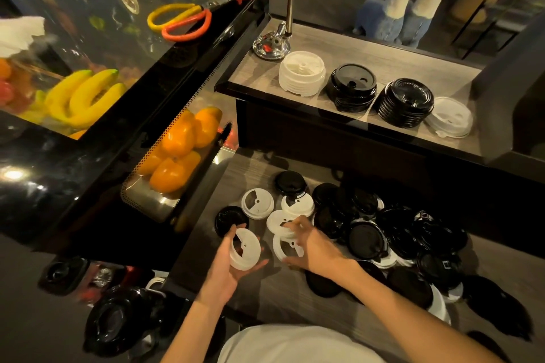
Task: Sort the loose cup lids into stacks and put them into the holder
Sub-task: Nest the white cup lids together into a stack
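Note:
Loose black lids (368, 237) and white lids (257, 203) lie heaped on the lower wooden counter (236, 168). My left hand (227, 265) is shut on a short stack of white lids (245, 249), held tilted. My right hand (312, 244) grips another white lid (284, 249) at the pile's left edge. On the raised shelf (256, 73) stand a white stack (301, 73), two black stacks (352, 88) (405, 103) and a low white stack (451, 118).
A glass display case with bananas (85, 97) and oranges (177, 150) runs along the left. Scissors (180, 22) lie on its top. A chrome flag stand (272, 44) sits at the shelf's back left. Black lidded items (118, 318) lie bottom left.

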Motion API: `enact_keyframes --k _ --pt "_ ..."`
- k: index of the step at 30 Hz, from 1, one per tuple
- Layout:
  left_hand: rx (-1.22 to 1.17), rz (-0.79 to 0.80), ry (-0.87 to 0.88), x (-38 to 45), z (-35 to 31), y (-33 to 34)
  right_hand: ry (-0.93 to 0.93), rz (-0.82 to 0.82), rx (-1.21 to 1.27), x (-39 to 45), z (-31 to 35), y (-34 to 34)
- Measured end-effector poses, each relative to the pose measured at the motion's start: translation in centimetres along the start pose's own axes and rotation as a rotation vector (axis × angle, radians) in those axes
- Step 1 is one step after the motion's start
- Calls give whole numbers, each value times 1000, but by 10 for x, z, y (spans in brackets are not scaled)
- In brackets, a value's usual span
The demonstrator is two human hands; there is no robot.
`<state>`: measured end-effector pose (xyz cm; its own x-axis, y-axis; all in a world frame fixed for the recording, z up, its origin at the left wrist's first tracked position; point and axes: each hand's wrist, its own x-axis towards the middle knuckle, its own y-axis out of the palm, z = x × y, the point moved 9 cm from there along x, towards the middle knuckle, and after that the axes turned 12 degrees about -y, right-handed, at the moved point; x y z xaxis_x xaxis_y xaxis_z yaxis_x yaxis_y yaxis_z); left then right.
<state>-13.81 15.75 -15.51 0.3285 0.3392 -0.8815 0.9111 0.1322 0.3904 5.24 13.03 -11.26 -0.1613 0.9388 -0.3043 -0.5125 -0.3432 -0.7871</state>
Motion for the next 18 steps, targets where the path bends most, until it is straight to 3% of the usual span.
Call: enact_keyframes --k 3,6,14,18 --pt "70 40 20 -6 4 13 134 -172 254 -10 3 -24" --pt "146 149 60 -15 9 38 96 -308 381 -18 24 -43" --pt "156 315 95 -37 10 67 -4 -437 472 -35 55 -60" --pt "131 305 138 -36 2 65 -97 -537 357 -48 61 -80"
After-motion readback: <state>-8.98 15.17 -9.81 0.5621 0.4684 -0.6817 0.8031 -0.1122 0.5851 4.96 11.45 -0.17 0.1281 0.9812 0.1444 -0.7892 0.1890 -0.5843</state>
